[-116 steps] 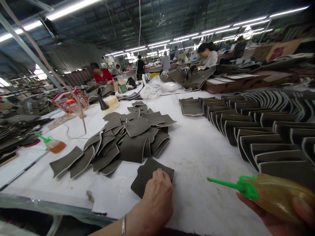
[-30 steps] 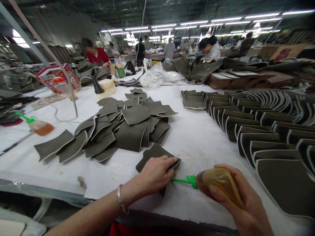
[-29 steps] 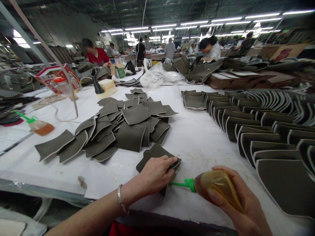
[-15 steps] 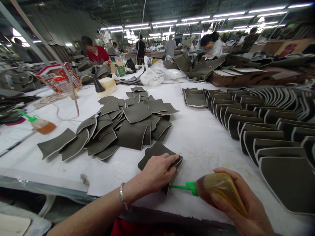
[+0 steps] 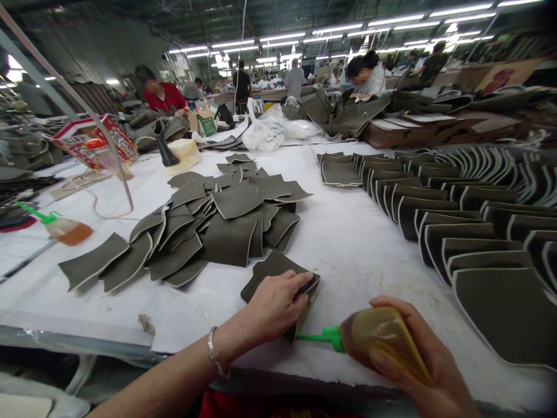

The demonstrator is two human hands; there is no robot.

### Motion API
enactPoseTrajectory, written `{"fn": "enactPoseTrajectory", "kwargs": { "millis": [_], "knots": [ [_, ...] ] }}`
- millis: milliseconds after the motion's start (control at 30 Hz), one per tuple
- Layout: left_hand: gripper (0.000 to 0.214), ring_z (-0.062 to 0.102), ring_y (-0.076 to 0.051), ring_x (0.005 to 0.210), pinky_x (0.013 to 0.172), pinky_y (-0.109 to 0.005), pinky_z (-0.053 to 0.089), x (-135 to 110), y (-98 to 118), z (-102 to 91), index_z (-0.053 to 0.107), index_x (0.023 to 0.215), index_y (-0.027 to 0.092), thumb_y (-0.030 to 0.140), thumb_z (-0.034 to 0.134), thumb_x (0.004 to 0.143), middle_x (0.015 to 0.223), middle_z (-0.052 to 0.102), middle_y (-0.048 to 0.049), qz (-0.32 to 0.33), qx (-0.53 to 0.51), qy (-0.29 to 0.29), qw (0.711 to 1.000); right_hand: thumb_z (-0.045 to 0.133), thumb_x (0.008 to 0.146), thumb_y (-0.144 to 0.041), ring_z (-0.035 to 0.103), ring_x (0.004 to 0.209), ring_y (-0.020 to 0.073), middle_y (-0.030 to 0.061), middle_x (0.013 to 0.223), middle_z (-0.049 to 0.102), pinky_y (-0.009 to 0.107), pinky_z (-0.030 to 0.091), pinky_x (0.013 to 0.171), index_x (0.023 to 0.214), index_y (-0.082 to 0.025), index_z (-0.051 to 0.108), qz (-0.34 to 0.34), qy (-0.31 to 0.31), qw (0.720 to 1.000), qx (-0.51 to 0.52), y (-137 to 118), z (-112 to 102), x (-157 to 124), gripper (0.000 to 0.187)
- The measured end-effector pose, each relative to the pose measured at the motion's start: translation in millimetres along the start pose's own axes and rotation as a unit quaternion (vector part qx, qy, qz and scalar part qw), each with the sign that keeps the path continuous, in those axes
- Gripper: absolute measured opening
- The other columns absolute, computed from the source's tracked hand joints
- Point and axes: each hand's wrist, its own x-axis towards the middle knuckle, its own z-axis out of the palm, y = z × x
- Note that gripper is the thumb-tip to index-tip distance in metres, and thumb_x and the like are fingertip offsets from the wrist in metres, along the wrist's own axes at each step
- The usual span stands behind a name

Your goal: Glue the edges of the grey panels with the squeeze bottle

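The left hand [image 5: 272, 305] pressed flat on a dark olive cut leather piece [image 5: 272, 268] just before the heap [image 5: 204, 223]; the right hand [image 5: 418, 363] squeezed an amber glue bottle [image 5: 383, 339], green nozzle at the piece's edge.

- We see our piece [image 5: 272, 268] in dark olive-grey.
- Our bottle [image 5: 383, 342] is amber-gold, its nozzle [image 5: 317, 337] bright green.
- The table [image 5: 348, 244] is white, faintly speckled.
- The pile [image 5: 226, 220] is the same olive-grey, with pale edges.
- The rows [image 5: 456, 232] are olive-grey, rimmed in white.
- The far bottle [image 5: 65, 231] shows orange, capped green.
- The box [image 5: 93, 145] is red with a busy print.
- Our bracelet [image 5: 212, 354] is silver.
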Motion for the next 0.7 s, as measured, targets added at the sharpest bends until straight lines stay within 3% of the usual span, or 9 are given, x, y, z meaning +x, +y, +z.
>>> {"fn": "enactPoseTrajectory", "kwargs": {
  "millis": [200, 367, 567, 700],
  "knots": [
    [0.049, 0.065, -0.024, 0.097, 0.090, -0.035, 0.051, -0.4, -2.2, 3.9, 0.053, 0.141, 0.020, 0.018, 0.043, 0.094, 0.109, 0.066, -0.0056, 0.007, -0.005, 0.011, 1.000, 0.076, 0.075, -0.059, 0.058, 0.085, 0.0227, 0.0025, 0.099, 0.061, 0.029, 0.049, 0.074, 0.117, -0.027, 0.055, 0.045, 0.014, 0.998, 0.035, 3.1, 2.5, -1.9, 0.058],
    [0.048, 0.066, -0.023, 0.091, 0.086, -0.035, 0.051, -0.4, -2.7, 5.4, 0.054, 0.140, 0.021, 0.018, 0.043, 0.094, 0.103, 0.066, -0.0046, 0.007, 0.006, 0.014, 1.000, 0.073, 0.079, -0.057, 0.061, 0.087, 0.0221, 0.0015, 0.101, 0.064, 0.028, 0.050, 0.076, 0.123, -0.029, 0.052, 0.071, -0.001, 0.994, 0.083, 7.1, 5.8, -8.0, 0.056],
    [0.048, 0.065, -0.023, 0.091, 0.086, -0.034, 0.051, 0.7, -1.3, 3.8, 0.053, 0.141, 0.021, 0.018, 0.043, 0.094, 0.103, 0.065, -0.0047, 0.002, 0.010, 0.007, 1.000, 0.072, 0.079, -0.058, 0.058, 0.090, 0.0211, -0.0005, 0.105, 0.061, 0.028, 0.044, 0.081, 0.117, -0.030, 0.056, 0.009, 0.043, 0.999, -0.010, 5.0, 3.8, -6.4, 0.050],
    [0.048, 0.065, -0.024, 0.094, 0.087, -0.035, 0.051, 2.0, -1.2, 3.8, 0.054, 0.141, 0.020, 0.018, 0.044, 0.093, 0.105, 0.065, -0.0055, 0.004, 0.008, 0.001, 1.000, 0.067, 0.083, -0.059, 0.059, 0.085, 0.0217, -0.0016, 0.099, 0.062, 0.030, 0.045, 0.075, 0.122, -0.031, 0.052, 0.021, 0.006, 1.000, 0.012, 3.6, 3.3, -6.3, 0.050]
  ]
}}
